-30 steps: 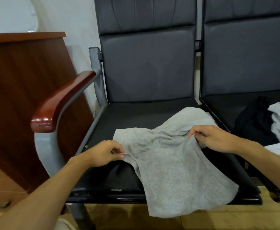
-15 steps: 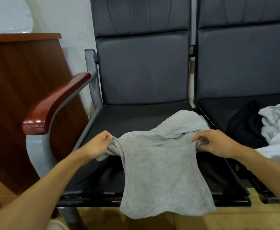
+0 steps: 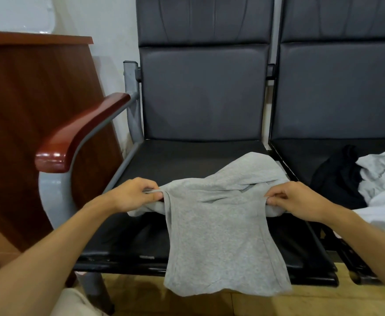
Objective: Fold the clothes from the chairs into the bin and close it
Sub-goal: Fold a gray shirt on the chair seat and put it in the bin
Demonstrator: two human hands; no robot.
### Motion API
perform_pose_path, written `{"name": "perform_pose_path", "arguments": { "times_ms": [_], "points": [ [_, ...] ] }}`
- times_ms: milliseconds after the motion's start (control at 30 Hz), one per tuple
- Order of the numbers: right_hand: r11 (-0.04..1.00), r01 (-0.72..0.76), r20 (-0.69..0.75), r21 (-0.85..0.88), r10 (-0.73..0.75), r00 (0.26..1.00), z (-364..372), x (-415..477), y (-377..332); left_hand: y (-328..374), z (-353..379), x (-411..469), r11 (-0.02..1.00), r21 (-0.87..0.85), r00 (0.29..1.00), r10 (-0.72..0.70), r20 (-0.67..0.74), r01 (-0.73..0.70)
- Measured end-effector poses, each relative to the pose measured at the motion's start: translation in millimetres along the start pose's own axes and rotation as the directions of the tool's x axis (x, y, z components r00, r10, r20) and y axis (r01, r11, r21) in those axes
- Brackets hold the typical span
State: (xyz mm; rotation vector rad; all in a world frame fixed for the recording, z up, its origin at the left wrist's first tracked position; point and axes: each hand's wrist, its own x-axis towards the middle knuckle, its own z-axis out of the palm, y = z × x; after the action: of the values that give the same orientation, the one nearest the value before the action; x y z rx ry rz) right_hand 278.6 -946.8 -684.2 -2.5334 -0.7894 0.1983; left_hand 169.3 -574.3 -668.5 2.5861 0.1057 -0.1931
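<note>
A grey shirt [image 3: 218, 233] lies across the black seat of the left chair [image 3: 187, 156], its lower part hanging over the seat's front edge. My left hand [image 3: 134, 195] pinches the shirt's left side, bunched between fingers and thumb. My right hand [image 3: 298, 199] pinches its right side at the same height. The cloth is stretched between both hands. On the right chair [image 3: 305, 153] lie a black garment [image 3: 339, 176] and pale grey and white clothes [image 3: 383, 176]. No bin is in view.
A red-brown wooden armrest [image 3: 77, 133] on a grey metal frame stands at the left of the chair. A dark wooden cabinet [image 3: 27, 122] is further left against the white wall. Light wood flooring [image 3: 278, 302] shows below the seats.
Both hands have gathered the shirt's sides and drawn them in and up, so the body hangs narrower and straighter over the seat edge. The view has shifted slightly.
</note>
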Motion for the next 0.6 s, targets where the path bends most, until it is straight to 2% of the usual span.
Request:
{"name": "perform_pose_path", "arguments": {
  "times_ms": [167,267,367,467,600],
  "points": [
    [0.999,-0.019,-0.11,-0.034,0.015,0.994,-3,-2,-1,-2,-2,-3,1.0,-0.024,0.999,0.017,-0.037,-0.017],
    [1.0,-0.006,-0.152,-0.017,0.004,0.988,-3,0,-6,3,1,-5,0.995,0.089,0.999,0.046,-0.019,-0.044],
    [0.999,0.033,-0.141,-0.036,-0.038,0.989,-1,2,-9,6,4,-6,0.984,0.149,0.994,0.108,-0.03,-0.103],
    [0.998,0.062,-0.115,-0.034,-0.065,0.991,-1,2,-12,6,3,-7,0.982,0.134,0.987,0.141,-0.074,-0.131],
    [0.998,0.053,-0.115,-0.033,-0.056,0.992,-3,2,-11,9,1,-7,0.992,0.068,0.985,0.113,-0.13,-0.104]
  ]
}}
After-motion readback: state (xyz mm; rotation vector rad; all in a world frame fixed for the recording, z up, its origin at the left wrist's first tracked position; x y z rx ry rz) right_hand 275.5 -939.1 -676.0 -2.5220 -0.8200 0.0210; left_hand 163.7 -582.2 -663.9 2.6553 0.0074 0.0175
